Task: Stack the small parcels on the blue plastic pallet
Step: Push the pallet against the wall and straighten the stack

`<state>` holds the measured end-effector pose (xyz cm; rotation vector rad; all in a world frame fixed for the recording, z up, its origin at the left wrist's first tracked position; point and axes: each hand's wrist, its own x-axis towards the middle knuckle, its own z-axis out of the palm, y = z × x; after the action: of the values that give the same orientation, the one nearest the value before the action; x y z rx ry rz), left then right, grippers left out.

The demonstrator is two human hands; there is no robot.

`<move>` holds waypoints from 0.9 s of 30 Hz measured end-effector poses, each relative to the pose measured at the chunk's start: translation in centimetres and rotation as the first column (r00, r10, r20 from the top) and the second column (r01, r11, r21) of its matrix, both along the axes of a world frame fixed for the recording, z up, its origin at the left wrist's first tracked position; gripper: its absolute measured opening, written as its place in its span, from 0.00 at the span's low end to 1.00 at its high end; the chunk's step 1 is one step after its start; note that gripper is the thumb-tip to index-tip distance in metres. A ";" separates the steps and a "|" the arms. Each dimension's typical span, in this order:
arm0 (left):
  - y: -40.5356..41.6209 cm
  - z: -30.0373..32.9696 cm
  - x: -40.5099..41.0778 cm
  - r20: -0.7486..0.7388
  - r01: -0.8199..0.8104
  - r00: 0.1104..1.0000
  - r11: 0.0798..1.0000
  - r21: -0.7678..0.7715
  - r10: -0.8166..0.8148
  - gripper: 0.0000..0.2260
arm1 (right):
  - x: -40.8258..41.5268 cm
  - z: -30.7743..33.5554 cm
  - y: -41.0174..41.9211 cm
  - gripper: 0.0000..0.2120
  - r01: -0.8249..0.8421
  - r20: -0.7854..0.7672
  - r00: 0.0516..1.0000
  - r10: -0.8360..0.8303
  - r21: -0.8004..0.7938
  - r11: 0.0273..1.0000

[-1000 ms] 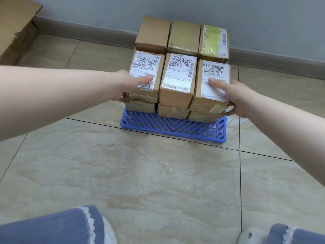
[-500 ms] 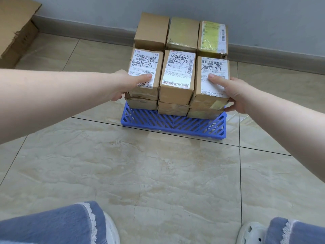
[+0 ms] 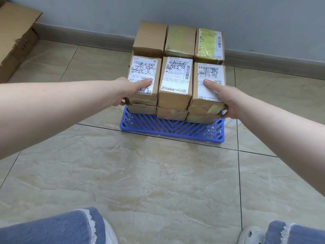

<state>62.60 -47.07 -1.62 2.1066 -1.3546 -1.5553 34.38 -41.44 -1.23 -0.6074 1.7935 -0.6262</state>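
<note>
- Looking past grey-blue trouser knees [image 3: 58, 226] to beige marble floor tiles [image 3: 158, 182].
- Blue lattice plastic pallet [image 3: 172, 128]: front strip bare.
- Left hand [image 3: 126, 91] and right hand [image 3: 223, 97] clasp the outer labelled brown cardboard parcels [image 3: 175, 81], thumbs on top.
- I judge uneven squeezing could skew the front row forward.
- Rear row of parcels sits near the grey wall [image 3: 175, 9].

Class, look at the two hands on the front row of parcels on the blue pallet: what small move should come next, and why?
Probably a gentle push of the front row backward. The left hand and right hand clasp the outer top parcels, which slightly overhang the lower ones, while bare blue pallet shows in front.
</note>
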 end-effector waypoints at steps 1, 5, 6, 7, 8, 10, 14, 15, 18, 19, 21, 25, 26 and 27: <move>0.0 0.0 0.0 0.008 -0.001 1.000 1.000 0.000 0.001 0.51 | -0.2 -0.1 -0.2 0.50 0.001 -0.001 1.000 -0.001 0.003 1.000; -0.2 0.1 0.1 0.018 0.009 1.000 1.000 0.017 -0.009 0.56 | -0.6 0.2 -0.5 0.58 -0.048 -0.024 0.999 0.048 0.026 0.999; -0.3 0.2 0.1 0.017 0.006 1.000 1.000 0.020 -0.007 0.54 | -0.8 0.4 -0.5 0.64 -0.056 -0.034 0.998 0.057 0.026 0.998; -0.6 0.4 0.0 0.023 -0.003 1.000 1.000 0.021 0.002 0.54 | -1.1 0.4 -0.8 0.66 -0.048 -0.037 0.998 0.049 0.014 0.999; -1.0 0.6 0.0 0.033 -0.016 0.999 1.000 0.012 0.015 0.55 | -1.3 0.5 -1.1 0.65 -0.041 -0.048 0.998 0.040 -0.006 0.999; -1.9 1.4 -0.2 0.054 -0.061 0.997 0.997 -0.042 0.064 0.55 | -1.4 1.3 -1.7 0.61 -0.016 -0.088 0.996 0.013 -0.039 0.999; -4.8 3.4 -1.3 0.090 -0.161 0.979 0.964 -0.214 0.183 0.48 | -2.1 2.1 -4.4 0.47 0.067 -0.147 0.986 -0.082 -0.104 0.992; -5.4 3.9 -1.7 0.081 -0.177 0.976 0.955 -0.238 0.201 0.47 | -2.1 2.3 -5.2 0.45 0.078 -0.151 0.984 -0.095 -0.111 0.991; -7.3 4.0 -2.7 0.076 -0.181 0.975 0.947 -0.264 0.208 0.45 | -1.6 2.7 -6.9 0.43 0.072 -0.189 0.978 -0.092 -0.108 0.992; -7.6 3.7 -3.0 0.087 -0.176 0.975 0.949 -0.262 0.205 0.45 | -1.4 2.7 -7.4 0.43 0.065 -0.190 0.978 -0.083 -0.099 0.993; -8.0 3.0 -3.4 0.084 -0.174 0.976 0.955 -0.238 0.199 0.46 | -1.1 2.5 -8.2 0.40 0.061 -0.160 0.984 -0.073 -0.081 0.995; -8.8 1.8 -4.0 0.048 -0.210 0.973 0.953 -0.217 0.225 0.44 | -0.9 1.8 -9.5 0.28 0.116 -0.063 0.991 -0.122 -0.082 0.990; -8.9 1.6 -4.1 0.050 -0.213 0.972 0.952 -0.222 0.229 0.45 | -1.0 1.6 -9.6 0.26 0.125 -0.054 0.990 -0.129 -0.080 0.989; -9.1 1.5 -4.0 0.053 -0.214 0.972 0.951 -0.222 0.231 0.45 | -1.0 1.5 -9.7 0.25 0.131 -0.052 0.989 -0.135 -0.082 0.988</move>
<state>58.57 -56.16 -0.12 2.1197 -1.1988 -1.1933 33.39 -51.10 0.22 -0.5663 1.8818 -0.7797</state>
